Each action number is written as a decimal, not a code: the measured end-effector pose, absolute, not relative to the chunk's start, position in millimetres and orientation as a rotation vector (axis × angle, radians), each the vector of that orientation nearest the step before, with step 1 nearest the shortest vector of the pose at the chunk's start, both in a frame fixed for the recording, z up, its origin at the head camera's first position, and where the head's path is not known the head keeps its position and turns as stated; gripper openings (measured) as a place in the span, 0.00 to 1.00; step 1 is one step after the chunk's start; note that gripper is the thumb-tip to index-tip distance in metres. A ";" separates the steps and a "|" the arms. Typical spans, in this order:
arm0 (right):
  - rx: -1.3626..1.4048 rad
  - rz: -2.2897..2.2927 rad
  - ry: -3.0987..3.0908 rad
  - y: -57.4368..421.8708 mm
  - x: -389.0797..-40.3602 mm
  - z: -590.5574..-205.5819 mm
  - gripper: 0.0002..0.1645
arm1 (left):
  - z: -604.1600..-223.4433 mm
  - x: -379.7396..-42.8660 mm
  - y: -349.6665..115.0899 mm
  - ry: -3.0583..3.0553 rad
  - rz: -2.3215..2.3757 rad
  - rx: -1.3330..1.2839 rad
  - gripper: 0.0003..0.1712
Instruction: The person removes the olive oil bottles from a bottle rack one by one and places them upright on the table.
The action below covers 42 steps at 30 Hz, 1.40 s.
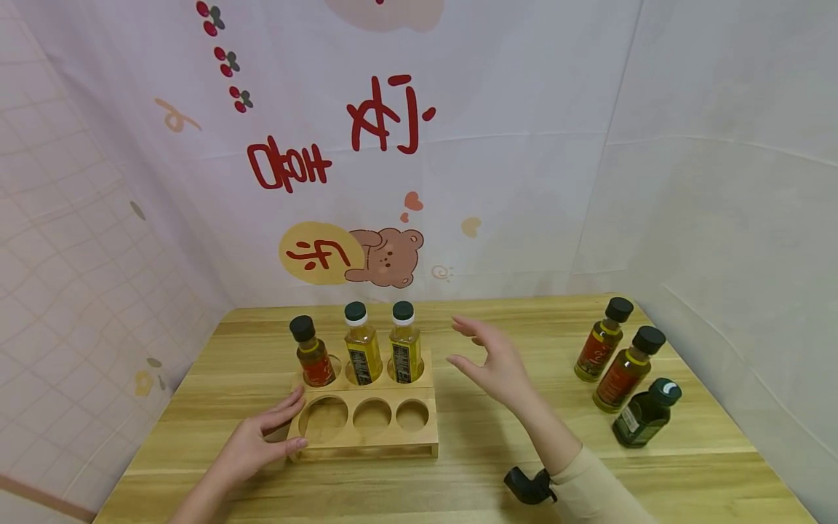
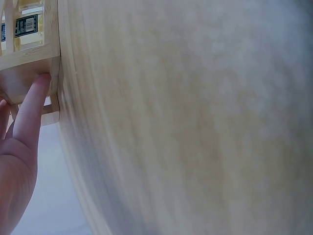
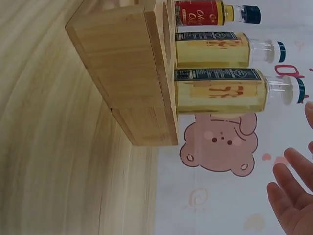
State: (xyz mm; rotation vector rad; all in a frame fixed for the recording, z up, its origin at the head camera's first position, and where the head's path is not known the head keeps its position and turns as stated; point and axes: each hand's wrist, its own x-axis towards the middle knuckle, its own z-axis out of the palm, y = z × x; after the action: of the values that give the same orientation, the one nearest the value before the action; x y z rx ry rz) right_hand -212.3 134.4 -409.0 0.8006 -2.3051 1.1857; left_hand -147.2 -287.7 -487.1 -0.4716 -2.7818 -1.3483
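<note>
- A person's left hand (image 1: 262, 433) rests at the left end of a stepped wooden rack (image 1: 366, 442), fingers extended and touching its side, thumb near the front corner.
- The right hand (image 1: 494, 367) hovers above the tabletop (image 1: 484, 451), just right of the rack, thumb and fingers apart and holding nothing; the two hands are well apart.
- The rack stands on the left half of the tabletop, its lower front tier showing three round openings, the largest at left.
- In its rear tier stand a red-labelled bottle (image 1: 318, 367) at left, its label reading "Olive Oil" in the right wrist view, a middle clear bottle (image 1: 363, 356) and a right clear bottle (image 1: 406, 356), both green-capped and holding yellow liquid.
- At far right, two black-capped bottles (image 1: 597, 349) with red labels and a squat green bottle (image 1: 644, 418) stand near one another.
- Behind, a white backdrop (image 1: 524, 182) carries red lettering and a cartoon bear (image 1: 393, 258).
</note>
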 end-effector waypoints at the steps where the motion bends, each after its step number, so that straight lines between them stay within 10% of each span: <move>1: 0.798 1.204 -2.303 131.9 -213.3 -409.4 0.38 | -487.0 -147.2 -287.7 -2.784 -1.350 -0.470 0.38; 42: 0.648 1.631 -2.245 57.7 -243.4 -404.7 0.36 | -487.0 -147.0 -287.4 -2.776 -1.380 -0.465 0.37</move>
State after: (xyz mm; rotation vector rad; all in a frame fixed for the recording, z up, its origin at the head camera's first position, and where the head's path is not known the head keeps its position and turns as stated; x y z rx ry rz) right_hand -243.4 57.7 -404.7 0.6481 -2.2445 1.6310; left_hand -147.0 -287.4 -487.0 -0.4652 -2.7759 -1.3800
